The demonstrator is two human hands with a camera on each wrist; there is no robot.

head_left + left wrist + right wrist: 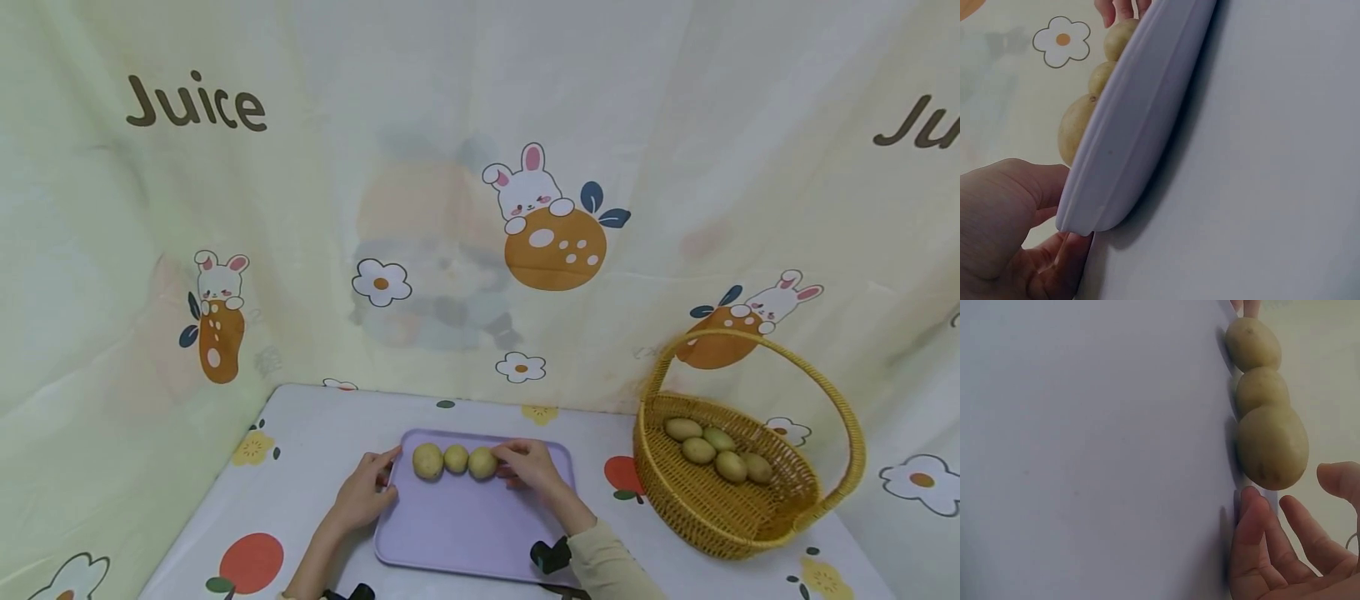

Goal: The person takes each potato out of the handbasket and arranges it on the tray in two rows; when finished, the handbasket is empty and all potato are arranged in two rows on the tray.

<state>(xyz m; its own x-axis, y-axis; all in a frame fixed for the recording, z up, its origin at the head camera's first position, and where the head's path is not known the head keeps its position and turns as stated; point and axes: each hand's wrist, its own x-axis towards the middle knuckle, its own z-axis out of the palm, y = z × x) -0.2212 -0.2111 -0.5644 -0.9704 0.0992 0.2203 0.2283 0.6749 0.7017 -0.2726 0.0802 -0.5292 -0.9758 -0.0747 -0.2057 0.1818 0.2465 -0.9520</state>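
A lilac tray lies on the table, with three yellowish potatoes in a row along its far side. My left hand grips the tray's left rim; in the left wrist view the thumb lies over the rim and fingers curl beneath it. Beside it sits the left potato, the largest in that view. The middle potato is smaller and touches its neighbours. At the row's right end, my right hand has its fingertips right by the right potato, with thumb and fingers spread apart.
A wicker basket with a tall arched handle stands right of the tray, holding several more potatoes. The table has a fruit-and-flower printed cloth. A printed curtain rises behind and at the sides.
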